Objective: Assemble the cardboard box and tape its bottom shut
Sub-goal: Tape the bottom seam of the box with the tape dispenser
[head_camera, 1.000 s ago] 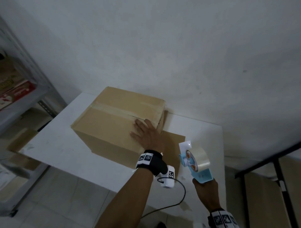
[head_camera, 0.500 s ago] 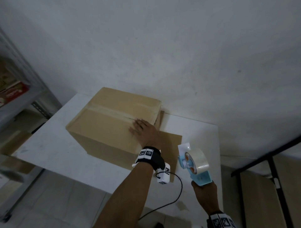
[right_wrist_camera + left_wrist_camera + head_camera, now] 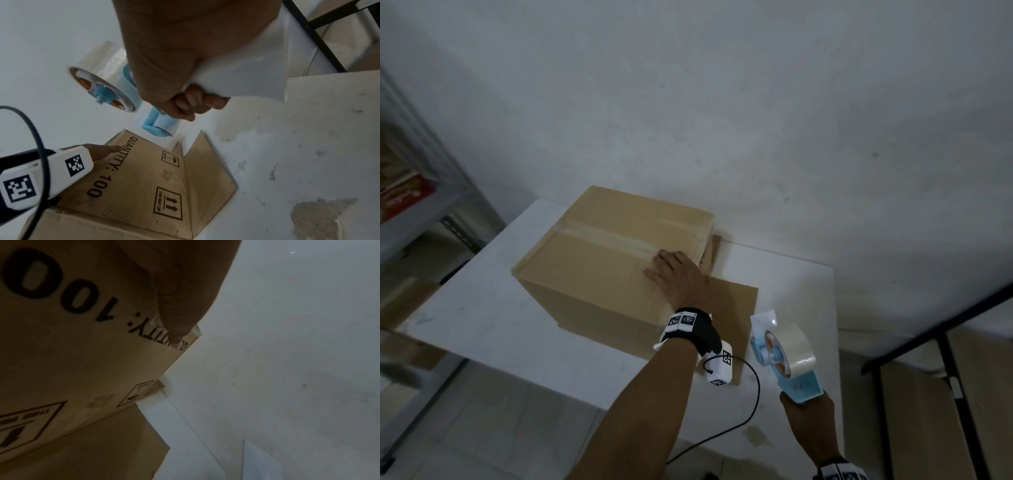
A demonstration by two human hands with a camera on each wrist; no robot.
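Observation:
A brown cardboard box stands upside down on the white table, a strip of clear tape running along its closed flaps. My left hand lies flat on the box's right end, over the tape's end, thumb reaching down the printed side. One loose flap lies flat on the table to the right of the box. My right hand grips the handle of a light blue tape dispenser with a clear roll, held above the table's right part, apart from the box.
A metal shelf rack with boxes stands at the left. At the right a black metal frame leans over brown boards. The white wall is just behind the table. A black cable hangs from my left wrist camera.
My left hand has slid a little towards the box's right end, along the tape. The right hand with the dispenser stays about where it was.

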